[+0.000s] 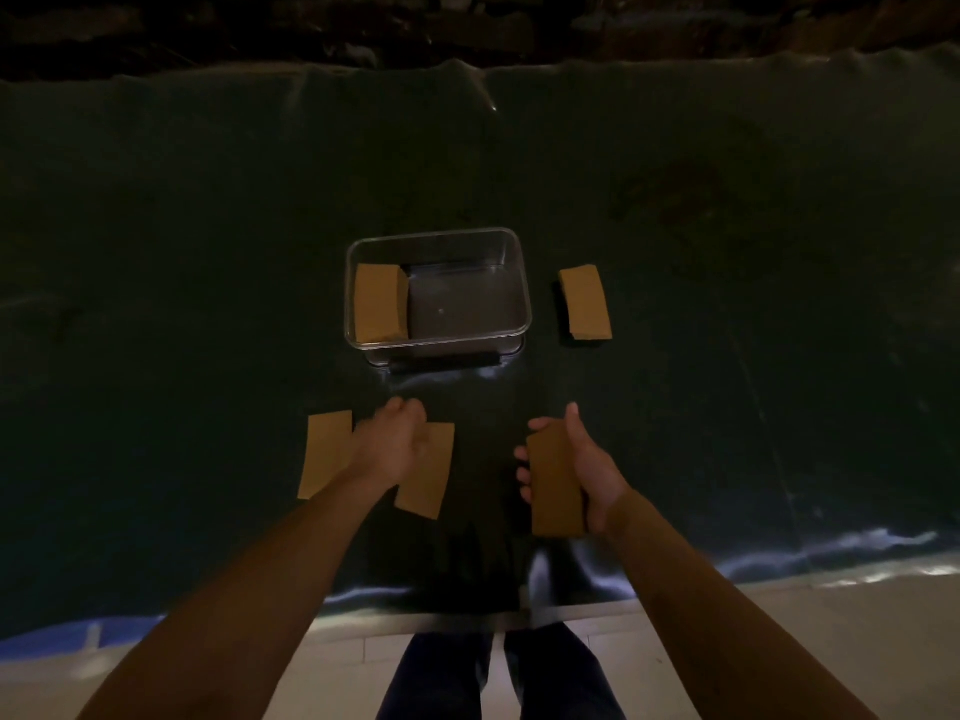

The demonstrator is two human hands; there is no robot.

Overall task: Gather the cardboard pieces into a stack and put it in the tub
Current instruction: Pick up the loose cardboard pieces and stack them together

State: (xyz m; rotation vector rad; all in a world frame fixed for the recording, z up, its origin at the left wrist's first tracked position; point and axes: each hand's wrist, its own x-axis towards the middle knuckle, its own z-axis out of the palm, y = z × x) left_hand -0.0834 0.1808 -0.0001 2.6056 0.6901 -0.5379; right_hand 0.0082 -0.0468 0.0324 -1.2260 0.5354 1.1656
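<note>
From my head camera, my right hand grips a cardboard stack upright on its edge, thumb stretched up, fingers wrapped round its left face. My left hand hovers palm-down, fingers curled loosely, above two flat pieces on the dark sheet. One stack sits inside the clear tub; another lies to its right.

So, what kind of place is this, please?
Probably a makeshift indoor work table in a dim room: a dark sheet covers it, pale floor tiles show below, and dark clutter sits behind.
</note>
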